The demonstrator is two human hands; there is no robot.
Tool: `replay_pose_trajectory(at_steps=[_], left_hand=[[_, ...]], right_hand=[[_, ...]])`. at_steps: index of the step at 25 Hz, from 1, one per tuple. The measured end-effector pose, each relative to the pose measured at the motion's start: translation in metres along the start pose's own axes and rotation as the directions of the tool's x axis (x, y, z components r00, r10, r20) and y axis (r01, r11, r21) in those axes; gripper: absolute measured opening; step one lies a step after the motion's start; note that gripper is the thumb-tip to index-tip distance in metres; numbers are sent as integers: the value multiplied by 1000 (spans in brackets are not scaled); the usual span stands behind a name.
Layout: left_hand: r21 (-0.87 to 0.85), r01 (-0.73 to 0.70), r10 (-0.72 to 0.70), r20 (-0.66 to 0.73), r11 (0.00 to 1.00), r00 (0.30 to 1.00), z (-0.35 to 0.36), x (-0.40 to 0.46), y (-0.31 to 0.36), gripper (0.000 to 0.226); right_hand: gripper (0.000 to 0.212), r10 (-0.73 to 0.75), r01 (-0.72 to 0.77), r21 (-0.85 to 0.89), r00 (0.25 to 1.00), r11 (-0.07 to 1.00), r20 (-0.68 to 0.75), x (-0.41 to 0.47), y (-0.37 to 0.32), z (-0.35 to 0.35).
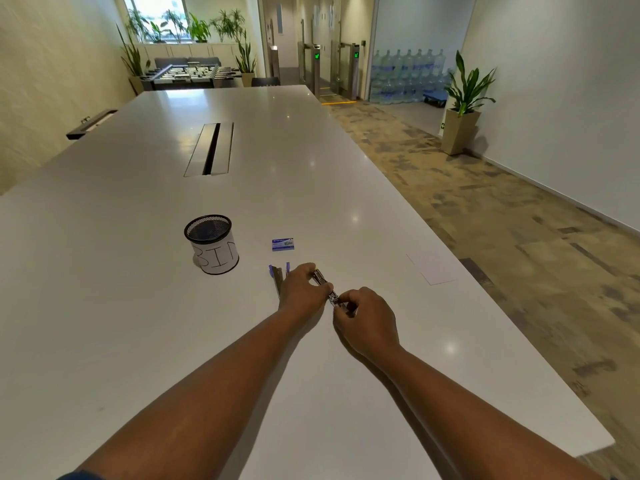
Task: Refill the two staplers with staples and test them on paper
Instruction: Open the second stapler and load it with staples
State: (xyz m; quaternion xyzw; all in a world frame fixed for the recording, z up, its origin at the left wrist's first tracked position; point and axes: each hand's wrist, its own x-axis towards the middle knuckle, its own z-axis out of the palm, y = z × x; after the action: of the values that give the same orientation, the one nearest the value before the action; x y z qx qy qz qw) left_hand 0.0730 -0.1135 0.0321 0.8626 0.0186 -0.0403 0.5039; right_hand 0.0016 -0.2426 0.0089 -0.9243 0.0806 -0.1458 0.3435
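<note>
A metal stapler [322, 279] lies opened on the white table [145, 306]. My left hand [300, 289] grips its far part, and my right hand [363, 315] pinches its near end; what sits between those fingers is too small to tell. Just left of my left hand lies a purple stapler [277, 277], opened, partly hidden by that hand. A small blue staple box [283, 244] sits a little beyond both. A white sheet of paper [434, 268] lies near the table's right edge.
A black mesh cup [212, 244] with a white label reading "BIN" stands to the left of the staplers. A cable hatch [210, 148] is set in the table's middle. The table's right edge drops to carpeted floor.
</note>
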Motion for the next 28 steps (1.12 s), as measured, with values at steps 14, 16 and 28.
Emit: replay_pose_trajectory(at_steps=[14, 16, 28], left_hand=[[550, -313, 269, 161, 774, 949, -33, 38, 3, 59], [553, -368, 264, 261, 748, 929, -33, 43, -2, 63], [639, -397, 242, 320, 659, 916, -42, 66, 9, 43]], right_hand=[[55, -25, 37, -38, 963, 999, 268, 43, -10, -3], [55, -58, 83, -70, 952, 994, 300, 52, -11, -2], [78, -73, 151, -87, 812, 985, 579, 97, -17, -8]])
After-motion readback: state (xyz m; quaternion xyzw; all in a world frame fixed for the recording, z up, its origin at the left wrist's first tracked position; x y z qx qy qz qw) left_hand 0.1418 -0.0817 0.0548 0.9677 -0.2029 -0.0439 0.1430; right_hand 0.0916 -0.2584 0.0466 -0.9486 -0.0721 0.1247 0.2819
